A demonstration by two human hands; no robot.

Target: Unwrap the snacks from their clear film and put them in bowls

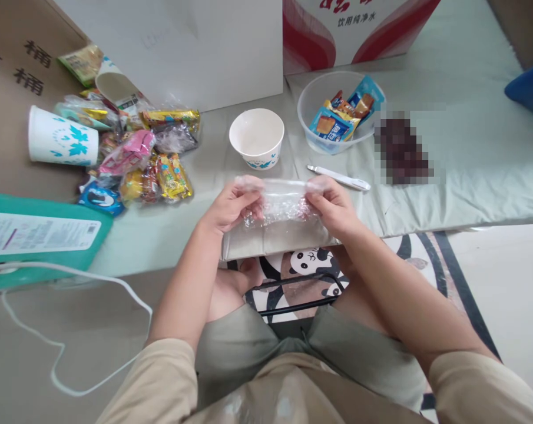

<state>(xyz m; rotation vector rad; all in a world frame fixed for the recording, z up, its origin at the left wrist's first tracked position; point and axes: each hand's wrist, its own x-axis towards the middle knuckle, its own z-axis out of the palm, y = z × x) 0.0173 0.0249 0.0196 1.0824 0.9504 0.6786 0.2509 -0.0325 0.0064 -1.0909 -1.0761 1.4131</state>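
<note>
Gripping a crumpled clear plastic bag (278, 205) between them, the left hand (231, 206) and the right hand (332, 207) were raised just above the near edge of the pale green mat (469, 159), each hand pinched shut on one end of the bag, with the film stretched between the fingertips. The bag hung over the mat's folded front edge, directly in front of the person's knees. Beyond the hands, a white paper bowl (256, 138) with blue leaf marks stood upright on the mat, and just to its right sat a clear plastic bowl (313, 97) holding several wrapped snacks (340, 115) in blue and orange packets. A white pen-like tool (339, 178) lay on the mat between the clear bowl and the right hand, apart from both. To the left, a heap of mixed snack packets (154, 159) was spread on the surface, with a white paper cup (62, 139) printed with blue leaves lying on its side beside it and a second cup (116, 85) tipped over behind the heap. A teal package (40, 235) with a white label lay at the far left, and a white cord (72, 330) looped across the floor below it. A red and white carton (354, 29) stood at the back.
</note>
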